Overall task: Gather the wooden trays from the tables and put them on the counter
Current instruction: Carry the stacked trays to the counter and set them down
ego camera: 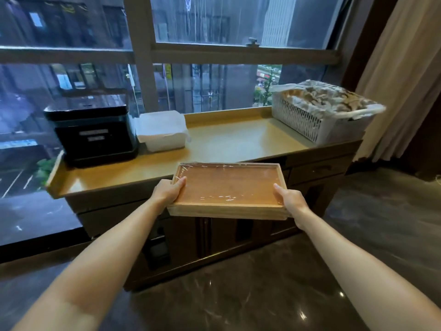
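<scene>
Left hand and right hand clamped on opposite short ends of film-wrapped wooden tray, level in air just before counter.

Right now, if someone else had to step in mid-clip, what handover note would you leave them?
Left hand: gripping the left short edge of the wooden tray, thumb on the rim.
Right hand: gripping the right short edge the same way.
Tray: in the air, roughly level, wrapped in clear film, in front of the counter and not yet resting on it.
Counter: black box and white container at left, white basket at right, bare stretch between.
Done: this tray carried over.
Left: set it on the bare stretch; other trays not in view.
</scene>
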{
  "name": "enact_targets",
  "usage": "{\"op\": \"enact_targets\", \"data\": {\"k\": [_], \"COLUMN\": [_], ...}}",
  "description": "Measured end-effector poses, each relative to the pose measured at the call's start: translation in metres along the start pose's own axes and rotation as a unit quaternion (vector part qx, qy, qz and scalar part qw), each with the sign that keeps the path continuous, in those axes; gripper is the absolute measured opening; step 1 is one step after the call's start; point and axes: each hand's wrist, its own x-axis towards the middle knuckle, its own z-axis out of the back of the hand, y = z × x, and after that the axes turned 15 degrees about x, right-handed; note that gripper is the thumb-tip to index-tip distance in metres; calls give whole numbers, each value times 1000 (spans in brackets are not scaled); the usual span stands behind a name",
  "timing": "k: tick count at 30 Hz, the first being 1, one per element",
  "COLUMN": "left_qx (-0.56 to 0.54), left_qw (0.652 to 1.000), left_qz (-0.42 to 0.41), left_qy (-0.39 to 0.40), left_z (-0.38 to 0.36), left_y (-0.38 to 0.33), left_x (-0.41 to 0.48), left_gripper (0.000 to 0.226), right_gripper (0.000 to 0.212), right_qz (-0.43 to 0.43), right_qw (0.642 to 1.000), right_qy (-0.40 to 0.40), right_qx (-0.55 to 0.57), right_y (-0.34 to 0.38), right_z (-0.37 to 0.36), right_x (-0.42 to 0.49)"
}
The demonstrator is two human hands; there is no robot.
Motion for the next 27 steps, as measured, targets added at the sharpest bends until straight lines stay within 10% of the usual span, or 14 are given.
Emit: {"op": "enact_targets", "data": {"k": [27], "left_qx": [-65], "left_qw": [984], "left_qz": [159], "left_qy": [-51], "left_z": [-118], "left_y": [-198], "left_x": [502], "left_gripper": [66], "right_gripper": [30], "right_qz": [-83], "right_qw": [990], "right_qy": [108], "right_qx": [-26], "right_y": [129], "right_z": [-96], "right_x": [605]}}
